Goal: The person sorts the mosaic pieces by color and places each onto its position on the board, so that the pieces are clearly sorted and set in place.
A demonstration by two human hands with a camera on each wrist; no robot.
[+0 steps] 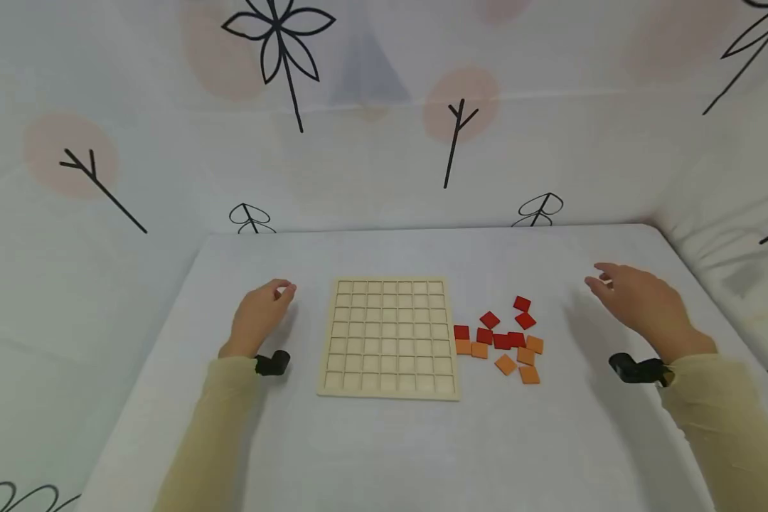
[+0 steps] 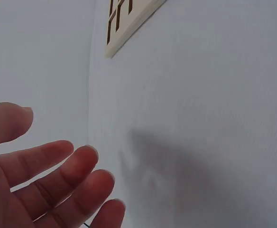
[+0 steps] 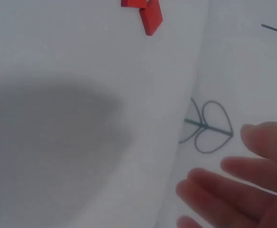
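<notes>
A pale wooden grid board lies on the white table, its square cells bare. Beside its right edge several red square tiles and orange square tiles are scattered, two of them right at the board's edge. My left hand hovers to the left of the board with fingers loosely bent and nothing in them; in the left wrist view the board's corner shows beyond the fingers. To the right of the tiles, my right hand is raised over the table, fingers relaxed and holding nothing. Two red tiles appear in the right wrist view.
A white table carries everything. Around its back and sides hangs a pale cloth printed with black plant drawings and pink circles. Each wrist wears a small black camera, the left one and the right one.
</notes>
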